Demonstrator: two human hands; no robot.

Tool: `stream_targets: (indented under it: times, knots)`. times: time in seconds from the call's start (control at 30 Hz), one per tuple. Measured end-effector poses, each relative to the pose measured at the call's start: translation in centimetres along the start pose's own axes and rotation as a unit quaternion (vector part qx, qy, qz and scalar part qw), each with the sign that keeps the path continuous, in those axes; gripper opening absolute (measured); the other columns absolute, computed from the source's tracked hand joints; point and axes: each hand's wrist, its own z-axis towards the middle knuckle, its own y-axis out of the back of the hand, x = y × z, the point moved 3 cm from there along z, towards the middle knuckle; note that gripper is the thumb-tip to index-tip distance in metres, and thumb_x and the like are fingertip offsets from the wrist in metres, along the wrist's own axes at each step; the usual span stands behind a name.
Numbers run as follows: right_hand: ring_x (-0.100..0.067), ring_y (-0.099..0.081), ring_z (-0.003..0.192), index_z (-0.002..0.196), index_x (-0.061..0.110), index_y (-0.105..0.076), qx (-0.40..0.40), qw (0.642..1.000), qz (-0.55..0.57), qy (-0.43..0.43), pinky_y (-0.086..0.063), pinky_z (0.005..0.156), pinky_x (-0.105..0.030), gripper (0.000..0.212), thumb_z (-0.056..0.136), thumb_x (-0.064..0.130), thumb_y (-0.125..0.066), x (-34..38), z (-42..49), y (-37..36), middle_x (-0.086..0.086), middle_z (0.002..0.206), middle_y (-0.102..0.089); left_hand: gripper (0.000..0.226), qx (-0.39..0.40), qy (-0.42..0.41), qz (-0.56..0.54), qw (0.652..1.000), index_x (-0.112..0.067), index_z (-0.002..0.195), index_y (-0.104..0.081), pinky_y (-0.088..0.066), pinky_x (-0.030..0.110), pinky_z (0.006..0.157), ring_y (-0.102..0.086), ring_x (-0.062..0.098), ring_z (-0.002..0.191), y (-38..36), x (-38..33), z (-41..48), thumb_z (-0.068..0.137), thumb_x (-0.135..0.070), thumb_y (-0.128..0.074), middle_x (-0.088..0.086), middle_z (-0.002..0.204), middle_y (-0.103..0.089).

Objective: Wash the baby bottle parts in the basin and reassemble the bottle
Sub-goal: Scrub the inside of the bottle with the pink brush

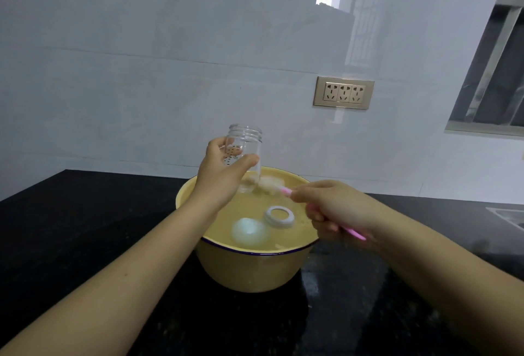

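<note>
Water fills the yellow basin (255,273) at frame centre, on the black counter (85,228). Above its far rim the left hand (224,177) grips the clear bottle (246,143), mouth up, with fingers and thumb curled round it. Right of centre, the right hand (331,205) clasps the pink brush (355,233), its bristles just beside the bottle's base. A white ring (279,216) and a pale domed cap (249,233) lie in the water.

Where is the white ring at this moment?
In the head view, the white ring sits in the yellow basin, just right of the round cap and left of the right hand.
</note>
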Motion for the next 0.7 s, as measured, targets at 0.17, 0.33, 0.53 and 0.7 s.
stream_targets:
  times: [0.17, 0.33, 0.53, 0.7]
  knots:
    - [-0.014, -0.042, 0.041, 0.115, 0.018, -0.062, -0.079, 0.977, -0.195, 0.035, -0.032, 0.043, -0.021, 0.028, 0.088, 0.024, -0.056, -0.9, 1.7, 2.5, -0.001, 0.056, -0.058, 0.058, 0.106, 0.039, 0.092, 0.989, -0.035, 0.113, -0.049, -0.048, 0.029, 0.082, -0.059, 0.009, 0.104, 1.4, 0.8, 0.7, 0.062, -0.043, -0.076, -0.012, 0.115, -0.059]
    - [-0.032, -0.067, 0.069, 0.116, 0.023, -0.057, -0.088, 0.929, -0.357, 0.052, -0.054, 0.064, -0.04, 0.032, 0.086, 0.032, -0.057, -1.2, 2.6, 2.6, -0.007, 0.082, -0.067, 0.049, 0.172, 0.039, 0.313, 0.933, -0.03, 0.11, -0.054, -0.047, 0.026, 0.074, -0.059, 0.009, 0.096, 2.3, 0.8, 1.4, 0.068, -0.033, -0.078, -0.008, 0.105, -0.062]
    - [-0.018, -0.058, 0.089, 0.103, 0.024, -0.071, -0.116, 0.845, -0.515, 0.083, -0.049, 0.074, -0.03, 0.031, 0.086, 0.044, -0.055, -0.7, 3.4, 1.7, 0.002, 0.096, -0.066, 0.066, 0.244, 0.055, 0.533, 0.808, -0.022, 0.133, -0.043, -0.048, 0.029, 0.082, -0.055, 0.017, 0.101, 1.5, 2.5, 1.7, 0.074, -0.039, -0.07, -0.005, 0.109, -0.053]
    - [-0.02, -0.06, 0.089, 0.102, 0.021, -0.073, -0.12, 0.847, -0.511, 0.087, -0.05, 0.075, -0.031, 0.03, 0.085, 0.04, -0.056, -0.8, 3.9, 1.6, -0.002, 0.097, -0.068, 0.067, 0.293, 0.084, 0.589, 0.749, -0.022, 0.138, -0.038, -0.044, 0.033, 0.095, -0.05, 0.021, 0.114, 0.9, 3.5, 2.4, 0.08, -0.043, -0.064, -0.002, 0.121, -0.053]
